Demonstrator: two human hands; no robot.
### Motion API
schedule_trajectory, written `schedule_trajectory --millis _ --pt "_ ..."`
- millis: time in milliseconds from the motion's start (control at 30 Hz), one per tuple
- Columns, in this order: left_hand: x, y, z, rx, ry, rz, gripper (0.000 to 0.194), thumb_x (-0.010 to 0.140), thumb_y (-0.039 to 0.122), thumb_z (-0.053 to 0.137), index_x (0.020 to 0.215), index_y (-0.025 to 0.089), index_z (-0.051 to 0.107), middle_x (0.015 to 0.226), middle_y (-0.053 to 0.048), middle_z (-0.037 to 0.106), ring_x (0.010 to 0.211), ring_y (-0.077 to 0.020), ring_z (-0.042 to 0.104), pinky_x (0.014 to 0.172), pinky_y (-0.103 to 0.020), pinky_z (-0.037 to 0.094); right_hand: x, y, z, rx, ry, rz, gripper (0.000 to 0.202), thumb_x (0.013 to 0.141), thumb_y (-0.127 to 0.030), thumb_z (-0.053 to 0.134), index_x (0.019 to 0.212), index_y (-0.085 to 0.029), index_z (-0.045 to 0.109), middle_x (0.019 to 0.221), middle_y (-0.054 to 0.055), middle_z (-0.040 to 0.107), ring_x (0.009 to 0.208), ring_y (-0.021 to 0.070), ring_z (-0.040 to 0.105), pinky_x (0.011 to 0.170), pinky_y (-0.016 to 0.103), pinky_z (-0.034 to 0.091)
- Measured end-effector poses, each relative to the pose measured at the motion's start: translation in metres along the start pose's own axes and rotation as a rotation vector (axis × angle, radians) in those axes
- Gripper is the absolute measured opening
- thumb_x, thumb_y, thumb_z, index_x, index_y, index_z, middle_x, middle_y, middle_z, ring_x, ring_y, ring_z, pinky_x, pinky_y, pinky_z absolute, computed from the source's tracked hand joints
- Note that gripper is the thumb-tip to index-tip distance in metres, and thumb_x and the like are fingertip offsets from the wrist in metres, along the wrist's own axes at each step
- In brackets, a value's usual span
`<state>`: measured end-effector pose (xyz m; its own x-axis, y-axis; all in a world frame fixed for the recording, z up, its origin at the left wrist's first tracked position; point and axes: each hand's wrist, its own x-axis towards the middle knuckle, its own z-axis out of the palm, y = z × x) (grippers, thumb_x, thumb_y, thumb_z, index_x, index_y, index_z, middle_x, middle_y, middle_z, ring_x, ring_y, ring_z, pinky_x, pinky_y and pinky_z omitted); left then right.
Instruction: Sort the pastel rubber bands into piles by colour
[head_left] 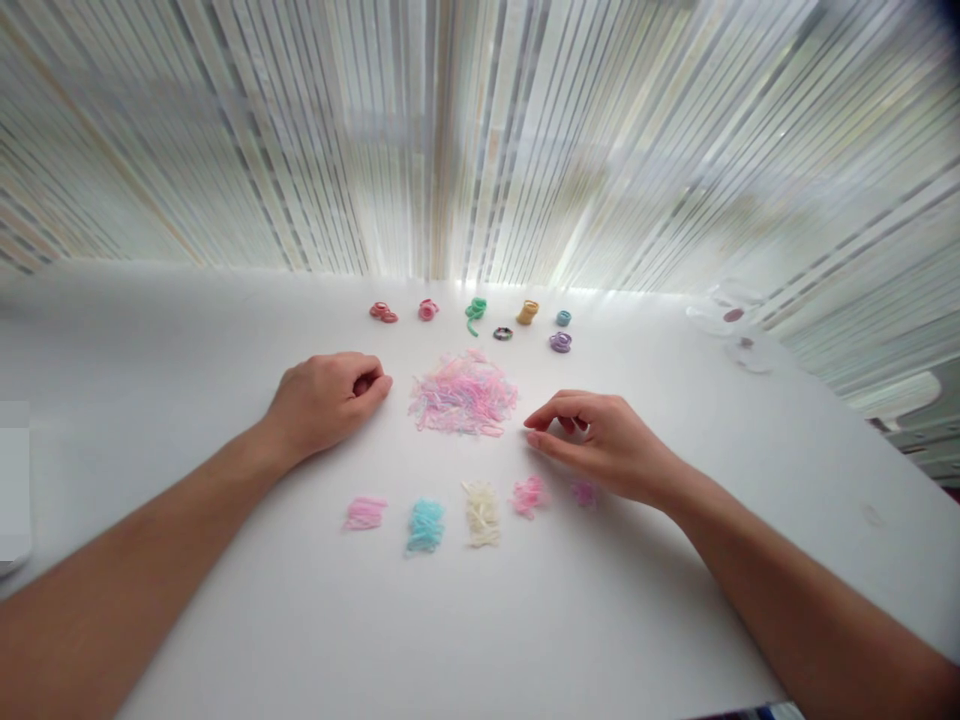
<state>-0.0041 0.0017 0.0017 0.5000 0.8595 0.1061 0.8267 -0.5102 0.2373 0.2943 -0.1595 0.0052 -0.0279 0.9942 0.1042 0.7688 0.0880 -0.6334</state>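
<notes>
A loose pile of small pastel bands (pixel 465 398), mostly pink with bits of white and blue, lies on the white table between my hands. Just left of it rests my left hand (pixel 328 402), fingers curled in and thumb against them, with nothing visible inside. My right hand (pixel 592 435) hovers or rests at the pile's right edge, thumb and forefinger slightly apart and holding nothing I can see. Nearer to me, small sorted heaps form a row: light pink (pixel 366 513), blue (pixel 426 526), cream (pixel 482 516), brighter pink (pixel 529 496) and purple (pixel 583 492), partly beside my right hand.
Along the back lie coiled cords in red (pixel 382 312), pink (pixel 428 310), green (pixel 476 310), yellow (pixel 527 313), blue (pixel 563 318) and purple (pixel 560 342), plus a beaded ring (pixel 502 334). Clear round objects (pixel 748 352) stand back right. A string curtain (pixel 442 150) hangs behind.
</notes>
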Motion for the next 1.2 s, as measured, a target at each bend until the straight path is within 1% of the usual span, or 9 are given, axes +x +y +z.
schedule_trajectory --millis 200,300,500,767,900,1033,1200 --pt "0.000 -0.001 0.000 -0.004 0.000 0.010 0.032 0.094 0.047 0.047 0.078 0.023 0.061 0.080 -0.003 0.069 0.075 -0.0189 0.057 0.068 -0.032 0.030 0.013 -0.009 0.002 -0.011 -0.095 -0.045 0.013 0.088 -0.022 0.072 0.094 -0.021 0.084 0.089 0.004 0.078 0.074 0.0152 0.063 0.067 0.028 0.048" --pt "-0.001 -0.001 0.001 -0.013 0.000 0.010 0.032 0.094 0.047 0.047 0.078 0.022 0.061 0.081 -0.003 0.069 0.075 -0.0188 0.057 0.067 -0.033 0.030 0.020 -0.009 0.005 -0.016 -0.103 -0.073 0.013 0.087 -0.019 0.072 0.091 -0.021 0.083 0.086 0.004 0.077 0.073 0.0150 0.064 0.068 0.028 0.049" --pt "-0.001 0.000 0.001 -0.014 -0.002 0.000 0.031 0.093 0.047 0.047 0.077 0.023 0.059 0.079 -0.002 0.068 0.074 -0.0182 0.055 0.068 -0.033 0.031 0.025 -0.003 0.012 0.059 -0.080 -0.081 0.011 0.087 -0.022 0.072 0.087 -0.019 0.083 0.081 0.003 0.075 0.064 0.0128 0.059 0.061 0.026 0.046" --pt "0.000 -0.002 0.002 0.001 -0.007 -0.015 0.033 0.093 0.049 0.046 0.078 0.023 0.061 0.078 -0.002 0.066 0.073 -0.0178 0.054 0.068 -0.033 0.031 0.029 -0.002 0.015 0.085 -0.091 -0.106 0.008 0.087 -0.017 0.073 0.086 -0.019 0.081 0.081 0.002 0.074 0.066 0.0121 0.061 0.063 0.025 0.046" --pt "0.000 -0.001 0.002 0.008 -0.001 -0.009 0.033 0.093 0.048 0.046 0.078 0.022 0.061 0.077 -0.002 0.066 0.073 -0.0180 0.055 0.068 -0.032 0.032 0.030 0.001 0.017 0.055 -0.089 -0.156 0.008 0.088 -0.015 0.072 0.085 -0.019 0.078 0.080 0.002 0.073 0.066 0.0123 0.060 0.064 0.026 0.046" --pt "0.000 -0.001 0.002 0.014 0.007 -0.007 0.034 0.093 0.048 0.046 0.078 0.023 0.062 0.077 -0.002 0.067 0.072 -0.0179 0.056 0.068 -0.032 0.032 0.029 0.006 0.015 0.047 -0.090 -0.192 0.009 0.092 -0.017 0.069 0.087 -0.018 0.076 0.082 0.003 0.072 0.070 0.0133 0.061 0.064 0.026 0.045" --pt "0.000 -0.001 0.001 0.015 0.006 0.006 0.035 0.093 0.049 0.046 0.077 0.022 0.061 0.075 -0.002 0.065 0.070 -0.0170 0.054 0.067 -0.032 0.032 0.027 0.012 0.010 0.090 -0.135 -0.170 0.010 0.095 -0.022 0.068 0.089 -0.018 0.074 0.083 0.004 0.072 0.069 0.0140 0.060 0.063 0.026 0.044"
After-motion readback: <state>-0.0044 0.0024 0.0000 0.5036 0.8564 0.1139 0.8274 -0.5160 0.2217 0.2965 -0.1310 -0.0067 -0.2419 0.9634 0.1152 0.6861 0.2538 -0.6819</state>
